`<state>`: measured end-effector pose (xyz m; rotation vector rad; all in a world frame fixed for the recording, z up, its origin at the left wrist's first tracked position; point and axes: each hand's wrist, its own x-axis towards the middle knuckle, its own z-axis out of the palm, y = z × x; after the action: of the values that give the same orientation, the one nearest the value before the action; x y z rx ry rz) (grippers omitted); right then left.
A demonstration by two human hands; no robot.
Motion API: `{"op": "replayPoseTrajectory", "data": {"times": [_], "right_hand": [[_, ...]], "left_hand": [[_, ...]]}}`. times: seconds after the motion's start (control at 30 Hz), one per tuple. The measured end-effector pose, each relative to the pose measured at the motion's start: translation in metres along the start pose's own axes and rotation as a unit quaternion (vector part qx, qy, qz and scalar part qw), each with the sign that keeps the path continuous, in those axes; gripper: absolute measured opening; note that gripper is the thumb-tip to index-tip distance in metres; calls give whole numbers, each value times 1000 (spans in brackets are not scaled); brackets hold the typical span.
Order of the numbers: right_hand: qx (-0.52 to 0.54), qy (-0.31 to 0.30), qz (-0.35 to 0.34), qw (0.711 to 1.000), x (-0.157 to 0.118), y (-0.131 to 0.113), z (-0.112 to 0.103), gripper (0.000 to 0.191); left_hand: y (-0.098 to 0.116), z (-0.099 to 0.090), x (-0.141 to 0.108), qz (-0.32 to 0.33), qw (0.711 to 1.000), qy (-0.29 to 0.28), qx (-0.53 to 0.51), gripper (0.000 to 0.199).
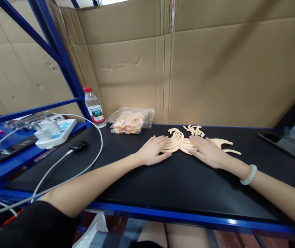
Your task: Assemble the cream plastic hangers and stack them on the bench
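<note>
A cream-coloured piece of curved, rope-like strands (179,140) lies on the black tabletop, with a knot of loops in its middle and pointed ends at the right. My left hand (153,150) rests flat over its left end, fingers stretched out. Over its right part lies my right hand (208,150), also flat with fingers extended. Both palms hide portions of the strands. Just behind the right fingers sits a small heap of loose, thin cream strips (194,130). What the strands are made of I cannot tell.
Clear plastic bags (130,120) with similar cream pieces lie at the back, beside a red-capped water bottle (94,108). A white power strip (57,133) and a looping white cable (101,139) are at left. A dark tablet-like device (287,146) lies right. Cardboard (132,69) walls the back.
</note>
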<state>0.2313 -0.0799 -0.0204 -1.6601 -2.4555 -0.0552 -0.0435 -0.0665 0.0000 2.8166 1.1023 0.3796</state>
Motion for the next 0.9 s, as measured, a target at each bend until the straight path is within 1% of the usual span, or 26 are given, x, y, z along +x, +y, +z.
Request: {"op": "replayPoseTrajectory", "data": {"times": [0.1,0.27,0.4,0.5,0.6,0.73,0.83,0.9], "right_hand": [[0,28,-19,999,-1,1,0,71],[-19,103,-79,991,-5,1,-4,62],[-7,156,-127,980,-8,0,-9,47],[14,187,-161,969,-10,-1,-12,36],[44,196,-176,964,-10,-1,-14,29],[94,206,-178,957,-8,2,-14,26],[136,230,-162,950,-6,9,-13,26],[155,237,-135,950,-5,14,-14,26]], "left_hand": [[0,0,-1,14,999,38,0,59],[-2,1,-1,33,992,116,-32,43],[-5,1,-1,12,987,148,-66,36],[-8,1,-1,-26,978,179,-108,32],[-13,0,-1,-81,959,214,-166,27],[-25,3,3,-147,921,255,-254,23],[-35,8,7,-184,891,275,-312,22],[-39,10,9,-203,871,285,-346,22]]}}
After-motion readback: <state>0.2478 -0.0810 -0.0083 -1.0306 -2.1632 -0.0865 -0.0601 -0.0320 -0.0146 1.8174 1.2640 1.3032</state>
